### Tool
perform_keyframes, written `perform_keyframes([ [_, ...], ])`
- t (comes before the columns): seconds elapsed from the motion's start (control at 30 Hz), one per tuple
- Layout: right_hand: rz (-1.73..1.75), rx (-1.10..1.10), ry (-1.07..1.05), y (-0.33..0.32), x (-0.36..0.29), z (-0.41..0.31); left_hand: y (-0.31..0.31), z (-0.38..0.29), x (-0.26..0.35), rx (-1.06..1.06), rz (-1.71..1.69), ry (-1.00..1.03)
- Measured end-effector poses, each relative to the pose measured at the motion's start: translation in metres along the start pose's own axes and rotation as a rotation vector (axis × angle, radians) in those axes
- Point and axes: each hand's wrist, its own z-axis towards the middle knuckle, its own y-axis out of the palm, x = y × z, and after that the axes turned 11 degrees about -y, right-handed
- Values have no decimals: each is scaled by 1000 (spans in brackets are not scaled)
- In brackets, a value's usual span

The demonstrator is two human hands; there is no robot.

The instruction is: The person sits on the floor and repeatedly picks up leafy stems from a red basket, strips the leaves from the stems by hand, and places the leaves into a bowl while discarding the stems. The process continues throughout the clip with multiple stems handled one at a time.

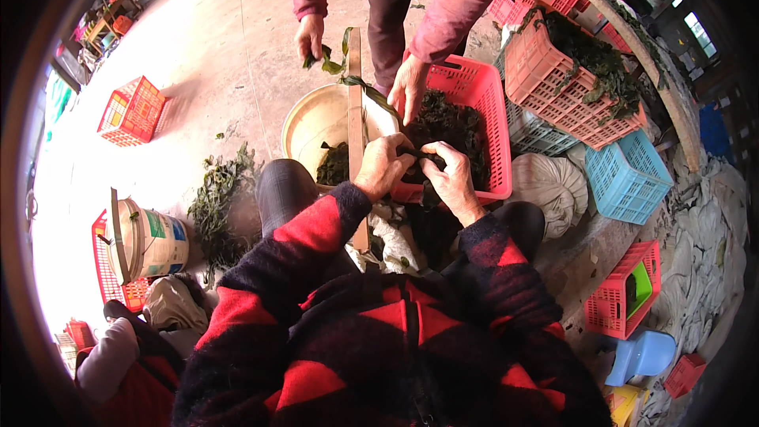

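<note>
My left hand (381, 167) and my right hand (452, 181) are close together, fingertips pinching a dark strip of seaweed (417, 153) between them. They are over the near left part of a red plastic basket (500, 148), which holds a heap of dark seaweed (453, 121). A narrow wooden strip (355, 115) runs lengthwise beside my left hand, across a round cream-coloured tub (305, 121). Some cut-looking seaweed (335, 164) lies in that tub. A green seaweed frond (372, 93) hangs over the wood. My fingers hide part of the held strip.
Opposite, a co-worker's hand (410, 84) reaches to the basket; their other hand (310, 37) holds seaweed. A seaweed pile (222, 207) and a white bucket (160, 243) are at left, near another person (118, 356). At right stand a loaded orange crate (551, 86) and a blue crate (628, 178).
</note>
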Motion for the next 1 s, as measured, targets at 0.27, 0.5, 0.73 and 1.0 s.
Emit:
perform_keyframes([
  [0.27, 1100, 152, 674, 4, -6, -12, -6, -4, 6, -236, -624, -273],
  [0.5, 1206, 72, 615, 2, 4, -20, -18, 5, -2, -226, 219, 104],
  [0.73, 527, -77, 642, -8, 3, -9, -7, -9, 0, 152, 285, 221],
  [1.0, 771, 1, 687, 5, 1, -6, -5, -9, -7, 225, 376, 514],
])
